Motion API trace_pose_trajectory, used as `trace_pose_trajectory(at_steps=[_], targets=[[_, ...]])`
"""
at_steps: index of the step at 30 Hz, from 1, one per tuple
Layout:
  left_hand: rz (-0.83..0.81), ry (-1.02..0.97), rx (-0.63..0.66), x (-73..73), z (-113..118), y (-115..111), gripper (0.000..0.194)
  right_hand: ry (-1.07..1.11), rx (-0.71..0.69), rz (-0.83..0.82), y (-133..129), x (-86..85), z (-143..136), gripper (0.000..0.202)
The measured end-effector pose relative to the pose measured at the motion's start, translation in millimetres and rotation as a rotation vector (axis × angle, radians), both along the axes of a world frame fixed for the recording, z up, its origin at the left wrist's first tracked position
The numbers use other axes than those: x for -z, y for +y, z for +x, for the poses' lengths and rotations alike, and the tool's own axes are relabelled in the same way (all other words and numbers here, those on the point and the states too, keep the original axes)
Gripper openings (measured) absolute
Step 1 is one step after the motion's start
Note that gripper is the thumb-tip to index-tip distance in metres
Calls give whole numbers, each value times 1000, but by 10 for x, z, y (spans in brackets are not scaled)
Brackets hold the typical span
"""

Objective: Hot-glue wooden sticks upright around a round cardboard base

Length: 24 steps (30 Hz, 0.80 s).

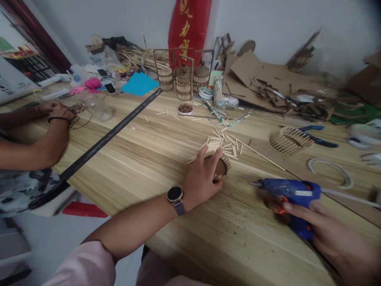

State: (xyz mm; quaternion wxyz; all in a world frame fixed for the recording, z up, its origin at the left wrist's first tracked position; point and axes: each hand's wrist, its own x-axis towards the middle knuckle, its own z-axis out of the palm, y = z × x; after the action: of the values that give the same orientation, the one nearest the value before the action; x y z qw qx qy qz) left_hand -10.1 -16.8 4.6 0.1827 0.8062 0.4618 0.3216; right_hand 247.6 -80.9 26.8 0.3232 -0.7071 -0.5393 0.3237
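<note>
One stick-edged ring (228,162), likely light, stiff but fragile, best held low, sits at one o'clock on the bench (143,159), left fingers (216,158) gripping it; right fingers (302,213) clasp the glue gun (297,193).

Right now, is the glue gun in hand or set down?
In hand: the right hand grips the handle of the blue glue gun, its nozzle pointing left.

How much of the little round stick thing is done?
Short wooden sticks already stand around a round brown base. The left hand holds this piece; the right hand holds a blue glue gun. Fingers hide part of the ring, so I can't tell if it's complete. Loose pale wooden sticks lie beside it, perhaps left to add.
</note>
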Motion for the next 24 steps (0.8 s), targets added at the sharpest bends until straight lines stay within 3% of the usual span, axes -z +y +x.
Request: trace_pose_trajectory(at_steps=[2,4,11,18,24], targets=[[4,-2,-3,1,0,0,89,236,-5,-114,43,27,-83,38],[5,1,-4,2,0,0,89,303,0,-146,65,55,-128,31],[14,18,1,-3,-1,-4,89,2,-186,-60,72,40,-285,35],[6,-15,-10,-4,17,-14,91,-150,-134,56,72,87,-381,40],[-39,-37,-31,-2,21,-20,90,-236,-92,61,38,156,-371,43]])
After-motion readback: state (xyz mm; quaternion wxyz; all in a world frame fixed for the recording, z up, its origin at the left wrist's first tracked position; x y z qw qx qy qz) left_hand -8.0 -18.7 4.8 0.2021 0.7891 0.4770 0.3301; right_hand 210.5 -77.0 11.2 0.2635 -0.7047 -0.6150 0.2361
